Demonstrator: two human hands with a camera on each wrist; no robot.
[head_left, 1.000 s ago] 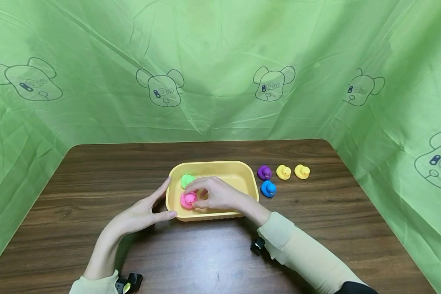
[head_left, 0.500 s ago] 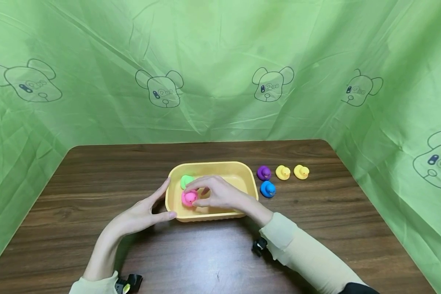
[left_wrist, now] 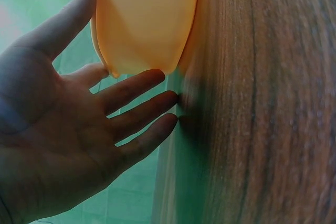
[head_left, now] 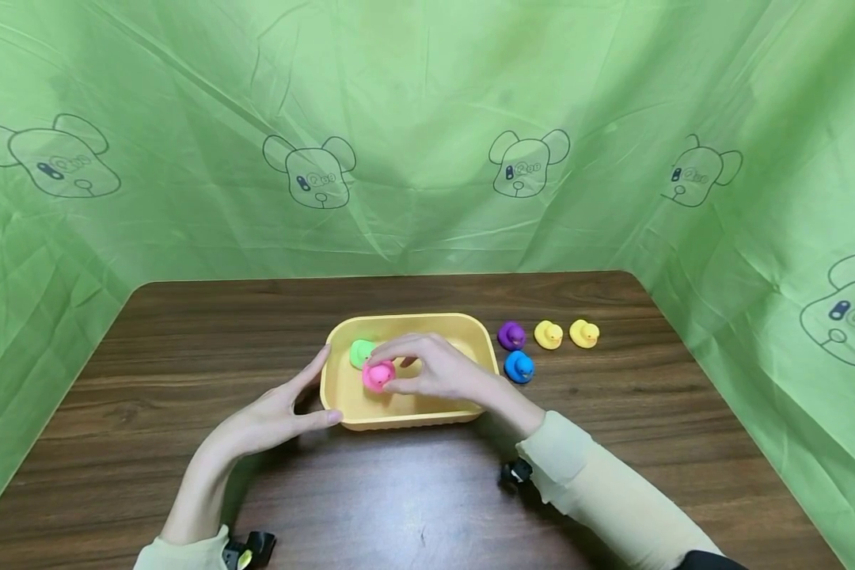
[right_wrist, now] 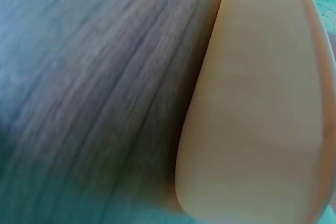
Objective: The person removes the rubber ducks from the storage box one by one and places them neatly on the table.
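Note:
A yellow plastic tray (head_left: 435, 418) stands on the wooden table. My left hand (head_left: 276, 413) rests at its left end, thumb and index finger spread and touching the rim. In the left wrist view, the straight fingers of my left hand (left_wrist: 84, 114) lie against and below the end of the tray (left_wrist: 149, 19). Over the tray, my right hand (head_left: 435, 368) pinches a pink rubber duck (head_left: 378, 377) between thumb and fingers. A green rubber duck (head_left: 359, 353) sits in the tray just behind it, partly hidden. The right wrist view shows only the tray's outer wall (right_wrist: 252, 103) and table.
To the right of the tray stand a purple duck (head_left: 511, 336), a blue duck (head_left: 519, 367) and two yellow ducks, one nearer (head_left: 549, 335) and one farther right (head_left: 584, 333). A green curtain (head_left: 427, 198) surrounds the table (head_left: 613, 443) at the back and sides.
My right hand has shifted the pink duck slightly right and back, apparently lifting it. My left hand stays at the tray's end. The other ducks have not moved.

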